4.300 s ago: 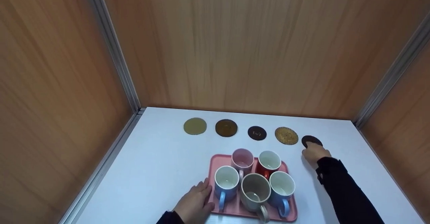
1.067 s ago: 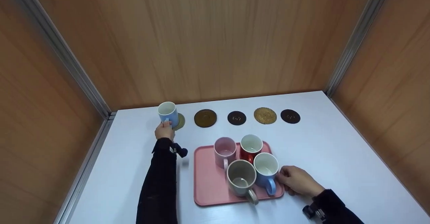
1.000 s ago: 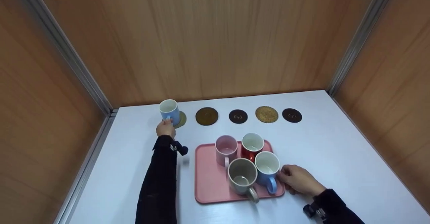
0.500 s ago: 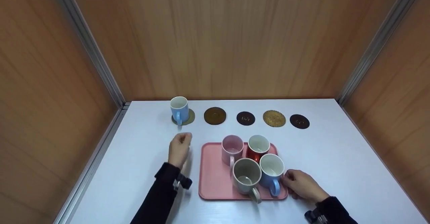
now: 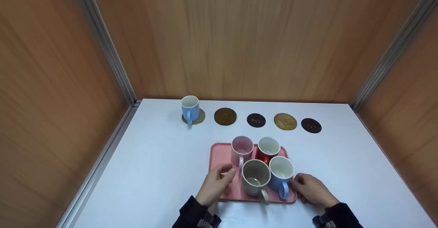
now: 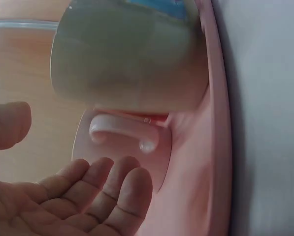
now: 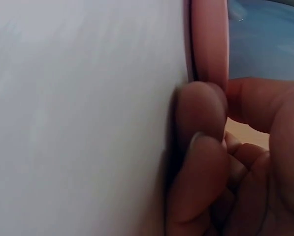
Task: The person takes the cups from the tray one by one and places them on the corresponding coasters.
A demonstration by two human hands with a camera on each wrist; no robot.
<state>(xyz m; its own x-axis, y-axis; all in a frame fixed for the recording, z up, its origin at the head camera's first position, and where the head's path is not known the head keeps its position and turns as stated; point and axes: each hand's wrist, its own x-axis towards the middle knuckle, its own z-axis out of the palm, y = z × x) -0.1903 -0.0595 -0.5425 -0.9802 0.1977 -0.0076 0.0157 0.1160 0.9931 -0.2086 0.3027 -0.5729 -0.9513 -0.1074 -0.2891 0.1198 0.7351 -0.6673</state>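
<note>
My left hand (image 5: 215, 183) hovers over the left part of the pink tray (image 5: 220, 151), fingers loosely bent and holding nothing. Just to its right stands a large grey mug (image 5: 251, 187); the left wrist view shows this grey mug (image 6: 132, 59) and a pink mug's handle (image 6: 119, 128) beyond the fingertips. Behind are the pink mug (image 5: 236, 160) and a red mug (image 5: 262, 156). A blue mug (image 5: 275, 183) sits at the tray's right side. There my right hand (image 5: 312, 188) pinches the tray's rim (image 7: 211, 44) between thumb and fingers.
Another blue mug (image 5: 190, 111) stands on an olive coaster (image 5: 200, 118) at the back left. Rightward of it lie a brown coaster (image 5: 225, 116), a dark coaster (image 5: 256, 120), a golden coaster (image 5: 285, 121) and a second dark coaster (image 5: 311, 125). Wooden panels enclose the white table (image 5: 154, 159).
My left hand has set the blue mug down on the olive coaster, let go of its handle and come back over the tray. My right hand stays at the tray's right edge.
</note>
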